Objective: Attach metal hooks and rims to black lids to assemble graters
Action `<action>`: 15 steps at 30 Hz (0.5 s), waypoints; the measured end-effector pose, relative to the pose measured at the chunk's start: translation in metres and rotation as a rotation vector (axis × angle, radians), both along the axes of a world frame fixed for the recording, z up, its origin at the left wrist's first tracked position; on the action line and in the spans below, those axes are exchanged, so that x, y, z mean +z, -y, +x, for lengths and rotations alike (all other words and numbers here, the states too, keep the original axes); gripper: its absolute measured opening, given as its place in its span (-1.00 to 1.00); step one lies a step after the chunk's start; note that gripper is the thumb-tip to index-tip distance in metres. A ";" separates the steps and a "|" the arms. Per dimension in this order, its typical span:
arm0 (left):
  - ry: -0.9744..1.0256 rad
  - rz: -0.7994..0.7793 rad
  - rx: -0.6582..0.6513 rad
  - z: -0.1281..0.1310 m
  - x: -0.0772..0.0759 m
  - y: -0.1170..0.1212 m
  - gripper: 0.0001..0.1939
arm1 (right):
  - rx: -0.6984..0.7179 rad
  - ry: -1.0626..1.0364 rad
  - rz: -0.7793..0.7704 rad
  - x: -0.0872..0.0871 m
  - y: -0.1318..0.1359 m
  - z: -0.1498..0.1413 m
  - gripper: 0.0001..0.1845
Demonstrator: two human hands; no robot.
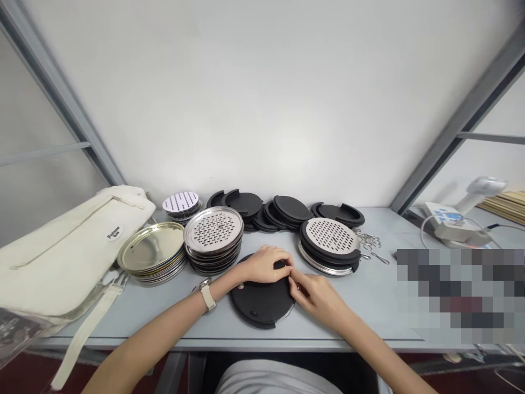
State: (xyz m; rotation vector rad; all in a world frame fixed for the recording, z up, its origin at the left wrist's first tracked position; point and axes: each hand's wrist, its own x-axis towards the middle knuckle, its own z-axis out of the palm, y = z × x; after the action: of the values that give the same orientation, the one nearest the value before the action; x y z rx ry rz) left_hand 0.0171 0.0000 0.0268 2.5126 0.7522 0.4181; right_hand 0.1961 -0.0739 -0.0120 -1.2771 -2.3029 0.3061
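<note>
where left hand touches right hand on black disc, grips are unclear.
cream fabric bag: white oval label, blurred.

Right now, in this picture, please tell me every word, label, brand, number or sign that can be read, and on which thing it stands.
Oval label on the white bag: perhaps "FASHION BAG", but blurred, so not certain.
Pale patterned disc: rows of dark marks, too small to read.
White box at right: blue marking, too blurred to read.
No other text can be read.
</note>
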 end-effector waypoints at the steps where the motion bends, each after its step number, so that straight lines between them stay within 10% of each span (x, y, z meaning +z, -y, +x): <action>1: -0.004 -0.001 -0.003 0.000 0.000 0.000 -0.92 | -0.001 0.002 0.002 0.000 0.000 0.000 -0.79; 15: -0.004 0.004 -0.015 0.000 -0.001 -0.002 -0.91 | -0.007 -0.005 0.010 0.000 0.000 -0.002 -0.79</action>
State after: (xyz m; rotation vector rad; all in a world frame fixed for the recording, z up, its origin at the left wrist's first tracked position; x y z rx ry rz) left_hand 0.0167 0.0018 0.0255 2.5221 0.7349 0.4105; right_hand 0.1945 -0.0737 -0.0118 -1.2781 -2.2926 0.2948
